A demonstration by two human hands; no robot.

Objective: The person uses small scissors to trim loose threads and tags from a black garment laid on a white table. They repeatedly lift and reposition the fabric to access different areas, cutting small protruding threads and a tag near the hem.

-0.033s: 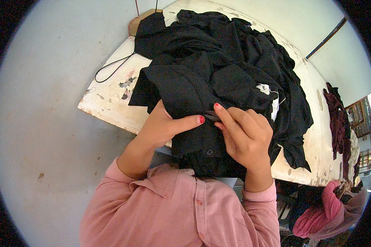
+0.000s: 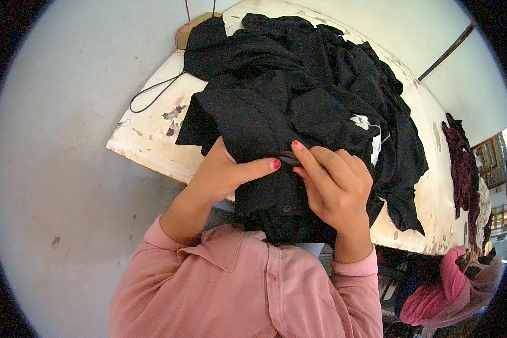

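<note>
A black garment (image 2: 253, 121) with a small dark button hangs over the near edge of a worn white table (image 2: 146, 143). My left hand (image 2: 222, 174) grips its fabric from the left, thumb stretched toward the middle. My right hand (image 2: 338, 188) pinches a fold of the same garment just right of that thumb. Both hands have red-painted nails, and pink sleeves cover my forearms. Behind the hands a big heap of black clothes (image 2: 321, 67) covers most of the table, and a white label (image 2: 363, 121) shows in it.
A black cable (image 2: 152, 93) loops on the table's left corner near a wooden piece (image 2: 188, 31). Dark maroon clothes (image 2: 462, 163) lie at the table's right end. A person in pink and maroon cloth (image 2: 450, 293) is at the lower right. Grey floor (image 2: 56, 169) lies to the left.
</note>
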